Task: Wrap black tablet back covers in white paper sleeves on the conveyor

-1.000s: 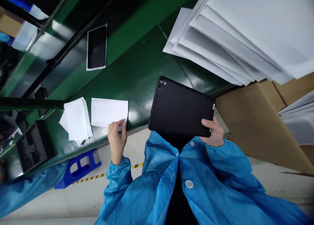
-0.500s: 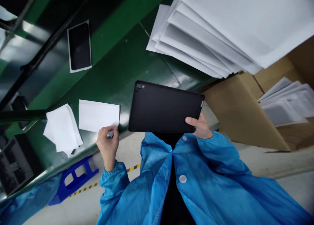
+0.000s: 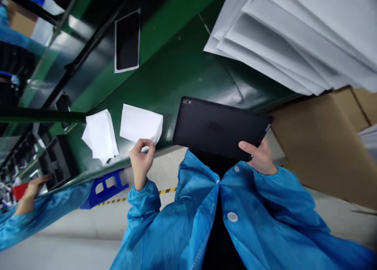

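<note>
My right hand (image 3: 260, 156) grips the right end of a flat black tablet-like panel (image 3: 218, 124), thumb on top. A small marked patch sits in the panel's upper left corner. With thumb and forefinger closed, my left hand (image 3: 143, 158) pinches the lower right corner of a white sheet or sleeve (image 3: 140, 121). That corner is lifted and curled, while the rest lies on the green bench (image 3: 159, 77). Left of it rests a small stack of white sheets (image 3: 101, 136).
Large white sleeves (image 3: 282, 38) are piled at upper right, above a cardboard box (image 3: 330, 144). Another black panel on a white sleeve (image 3: 127, 42) lies at the back. A blue stool (image 3: 107, 187) stands below the bench. A co-worker's hand (image 3: 32, 191) shows at far left.
The view has shifted, so the bench items appear farther right. My left hand has lifted and curled the white sheet's corner more. The right hand still holds the panel. A co-worker's hand has come into view.
</note>
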The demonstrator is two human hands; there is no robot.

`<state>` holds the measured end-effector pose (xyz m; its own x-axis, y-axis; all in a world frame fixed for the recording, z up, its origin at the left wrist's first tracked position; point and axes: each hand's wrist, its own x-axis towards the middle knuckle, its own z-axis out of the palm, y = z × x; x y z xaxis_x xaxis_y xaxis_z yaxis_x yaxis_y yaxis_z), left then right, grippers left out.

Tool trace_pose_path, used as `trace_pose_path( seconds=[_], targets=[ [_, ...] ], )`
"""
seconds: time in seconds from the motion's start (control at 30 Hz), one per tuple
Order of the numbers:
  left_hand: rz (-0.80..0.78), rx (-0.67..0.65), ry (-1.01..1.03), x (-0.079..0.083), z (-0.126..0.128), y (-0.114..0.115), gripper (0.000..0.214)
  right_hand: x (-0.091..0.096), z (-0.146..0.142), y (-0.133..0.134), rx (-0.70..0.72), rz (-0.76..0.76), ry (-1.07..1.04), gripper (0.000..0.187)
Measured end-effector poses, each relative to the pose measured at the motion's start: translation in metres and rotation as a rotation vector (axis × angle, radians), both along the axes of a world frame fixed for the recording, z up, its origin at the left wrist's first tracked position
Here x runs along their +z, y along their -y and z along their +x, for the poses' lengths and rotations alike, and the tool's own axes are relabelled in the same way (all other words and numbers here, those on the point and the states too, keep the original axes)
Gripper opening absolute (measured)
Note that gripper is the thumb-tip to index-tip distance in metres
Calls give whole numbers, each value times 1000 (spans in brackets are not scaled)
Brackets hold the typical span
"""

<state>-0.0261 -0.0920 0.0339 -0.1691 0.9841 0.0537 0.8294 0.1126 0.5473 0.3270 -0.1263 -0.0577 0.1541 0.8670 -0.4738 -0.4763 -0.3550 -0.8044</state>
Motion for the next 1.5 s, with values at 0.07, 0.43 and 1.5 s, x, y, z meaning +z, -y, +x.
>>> trace_pose_path(
  seconds=[0.07,0.43,1.5],
  targets=[
    [-3,-57,42,-4,14,-5,17,-3,-3,-1,-24,-4,23,47],
    [-70,-226,279,-17,78,-34,8,-12,-11,3,-81,118,322,49],
    [73,-992,264,1,143,-41,16,9,-37,-24,346,252,293,42]
  ],
)
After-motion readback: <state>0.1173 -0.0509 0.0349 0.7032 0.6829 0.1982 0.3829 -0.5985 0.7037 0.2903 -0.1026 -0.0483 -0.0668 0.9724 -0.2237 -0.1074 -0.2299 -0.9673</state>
